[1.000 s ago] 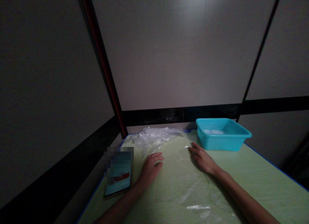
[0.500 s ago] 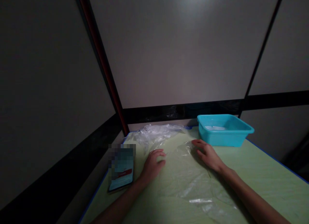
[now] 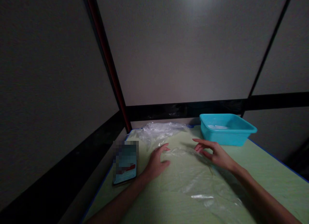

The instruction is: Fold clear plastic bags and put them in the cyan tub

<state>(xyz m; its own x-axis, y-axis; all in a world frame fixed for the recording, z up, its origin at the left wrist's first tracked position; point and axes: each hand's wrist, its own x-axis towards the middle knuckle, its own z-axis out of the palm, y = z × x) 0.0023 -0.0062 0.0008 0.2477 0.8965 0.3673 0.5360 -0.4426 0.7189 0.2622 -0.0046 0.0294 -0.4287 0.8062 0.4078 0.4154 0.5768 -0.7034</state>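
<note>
A thin, clear plastic bag (image 3: pixel 193 182) lies spread and creased on the green tabletop (image 3: pixel 145 204). My left hand (image 3: pixel 158 161) is over its left side, thumb and fingers curved apart with nothing between them. At the bag's far right edge is my right hand (image 3: pixel 216 154), its index finger stretched out and the other fingers loosely bent. The bag's edge runs up to those bent fingers; whether they touch it is hard to see. More crumpled clear plastic (image 3: pixel 159 130) lies at the back of the table, beyond both hands.
A turquoise basin (image 3: pixel 227 137) with something whitish inside stands at the back right, close behind my right hand. On the left lies a phone (image 3: pixel 125 169) with its screen lit, partly pixelated. Wall panels (image 3: pixel 178 66) rise behind the table.
My right hand has lifted slightly, its index finger straighter and the others more bent. My left hand has opened wider. The bag's far edge looks smoother, and the view has shifted slightly.
</note>
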